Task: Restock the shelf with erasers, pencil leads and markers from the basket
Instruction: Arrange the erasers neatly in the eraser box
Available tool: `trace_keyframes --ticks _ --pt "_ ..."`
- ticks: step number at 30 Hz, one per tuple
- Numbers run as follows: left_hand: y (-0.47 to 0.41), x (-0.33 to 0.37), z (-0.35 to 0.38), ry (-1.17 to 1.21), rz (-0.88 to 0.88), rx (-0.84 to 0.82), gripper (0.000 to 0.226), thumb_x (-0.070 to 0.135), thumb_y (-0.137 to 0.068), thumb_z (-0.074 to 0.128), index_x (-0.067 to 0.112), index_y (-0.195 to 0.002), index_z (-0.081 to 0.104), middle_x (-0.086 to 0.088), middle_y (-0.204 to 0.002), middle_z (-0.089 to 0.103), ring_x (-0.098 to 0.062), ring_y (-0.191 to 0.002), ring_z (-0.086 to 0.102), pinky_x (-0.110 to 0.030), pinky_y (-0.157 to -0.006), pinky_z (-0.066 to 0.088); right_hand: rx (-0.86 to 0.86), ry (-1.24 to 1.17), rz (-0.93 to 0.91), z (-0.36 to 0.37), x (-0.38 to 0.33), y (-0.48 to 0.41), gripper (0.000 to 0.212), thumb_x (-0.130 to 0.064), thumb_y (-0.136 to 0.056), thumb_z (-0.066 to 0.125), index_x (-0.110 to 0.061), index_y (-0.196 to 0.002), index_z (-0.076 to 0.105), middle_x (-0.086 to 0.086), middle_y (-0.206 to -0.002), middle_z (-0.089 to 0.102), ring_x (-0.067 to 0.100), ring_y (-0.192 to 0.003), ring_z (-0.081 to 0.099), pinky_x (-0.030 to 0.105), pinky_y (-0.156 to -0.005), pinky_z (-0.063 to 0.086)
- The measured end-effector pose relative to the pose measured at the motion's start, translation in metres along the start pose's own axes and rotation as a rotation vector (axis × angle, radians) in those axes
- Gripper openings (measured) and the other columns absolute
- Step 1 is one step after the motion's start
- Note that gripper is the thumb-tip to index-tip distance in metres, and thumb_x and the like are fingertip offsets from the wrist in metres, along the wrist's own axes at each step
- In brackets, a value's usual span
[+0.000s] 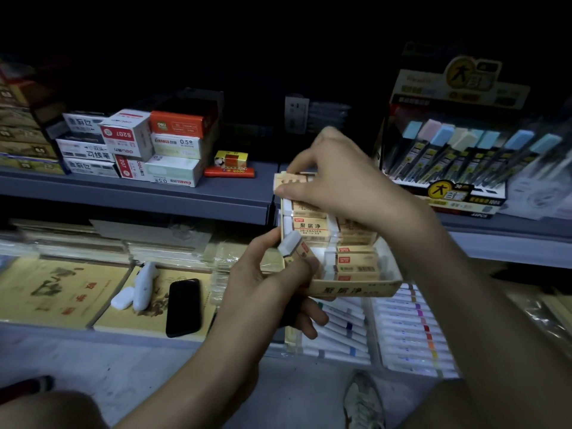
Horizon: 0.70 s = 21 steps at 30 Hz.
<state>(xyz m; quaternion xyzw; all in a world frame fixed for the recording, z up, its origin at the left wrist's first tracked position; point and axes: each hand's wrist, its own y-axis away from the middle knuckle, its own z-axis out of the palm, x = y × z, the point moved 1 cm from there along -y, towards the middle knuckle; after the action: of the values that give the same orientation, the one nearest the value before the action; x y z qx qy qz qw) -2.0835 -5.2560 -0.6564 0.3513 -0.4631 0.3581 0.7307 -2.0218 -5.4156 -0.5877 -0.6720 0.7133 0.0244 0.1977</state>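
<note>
On the head view, my right grip [340, 181] pinched an eraser [288, 181] at the far end of the eraser carton [356, 289], just in front of the shelf [216, 196] edge. My left grip [263, 283] curled under the carton, its thumb pinning a second eraser [294, 247] at the left wall. I judged it best to keep the carton level and seat each eraser flat in its row

The left hand [269, 286] and right hand [343, 178] are bare, as are both forearms; one pale, laced fabric sneaker [362, 400] shows below.
</note>
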Motion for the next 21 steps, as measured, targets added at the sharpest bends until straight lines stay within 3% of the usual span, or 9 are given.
trace_keyframes --ticks 3,6,10,13,16,21 --pt "0.0 0.0 -0.001 -0.005 -0.007 -0.002 0.043 0.011 -0.095 0.067 0.025 -0.134 0.059 -0.021 -0.089 0.077 -0.031 -0.055 0.063 -0.031 -0.049 0.052 0.093 -0.106 -0.011 -0.003 0.0 0.001 0.024 -0.036 -0.076 0.086 -0.024 -0.087 0.068 -0.009 -0.092 0.052 0.005 -0.08 0.053 0.019 -0.058 0.038" --pt "0.0 0.0 -0.002 0.006 -0.016 -0.008 0.046 0.01 -0.095 0.067 0.022 -0.138 0.056 -0.023 -0.089 0.077 -0.031 -0.055 0.062 -0.031 -0.049 0.052 0.197 -0.309 0.048 -0.011 0.009 0.011 0.024 -0.02 -0.082 0.08 -0.017 -0.086 0.056 -0.007 -0.07 0.055 0.0 -0.052 0.049 0.013 -0.049 0.038" --pt "0.0 0.0 -0.002 0.008 -0.019 -0.014 0.044 0.01 -0.095 0.066 0.023 -0.136 0.057 -0.023 -0.088 0.077 -0.031 -0.054 0.062 -0.031 -0.049 0.052 0.084 -0.576 0.142 -0.024 0.013 0.032 0.037 -0.018 -0.088 0.078 -0.028 -0.118 0.059 0.013 -0.087 0.064 0.011 -0.055 0.061 0.03 -0.055 0.051" --pt "0.0 0.0 -0.001 0.006 -0.009 -0.011 0.04 0.01 -0.095 0.066 0.022 -0.132 0.06 -0.023 -0.086 0.077 -0.031 -0.054 0.062 -0.031 -0.048 0.052 0.067 -0.637 0.19 -0.022 0.009 0.045 0.018 -0.015 -0.089 0.077 -0.022 -0.102 0.067 0.017 -0.095 0.066 0.02 -0.053 0.067 0.036 -0.055 0.061" --pt "0.0 -0.001 -0.001 0.0 -0.006 0.0 0.04 0.01 -0.095 0.066 0.021 -0.133 0.059 -0.023 -0.085 0.076 -0.031 -0.054 0.062 -0.03 -0.048 0.052 0.172 -0.522 0.147 -0.012 0.005 0.048 0.018 -0.02 -0.083 0.083 -0.018 -0.089 0.066 0.012 -0.086 0.069 0.026 -0.065 0.068 0.039 -0.063 0.058" --pt "0.0 -0.001 -0.001 -0.001 -0.01 0.002 0.041 0.009 -0.094 0.066 0.021 -0.133 0.059 -0.021 -0.084 0.076 -0.03 -0.054 0.062 -0.03 -0.047 0.051 0.28 -0.497 0.154 0.003 0.002 0.048 0.027 -0.031 -0.085 0.082 -0.017 -0.078 0.06 -0.003 -0.06 0.057 0.007 -0.052 0.055 0.025 -0.055 0.045"
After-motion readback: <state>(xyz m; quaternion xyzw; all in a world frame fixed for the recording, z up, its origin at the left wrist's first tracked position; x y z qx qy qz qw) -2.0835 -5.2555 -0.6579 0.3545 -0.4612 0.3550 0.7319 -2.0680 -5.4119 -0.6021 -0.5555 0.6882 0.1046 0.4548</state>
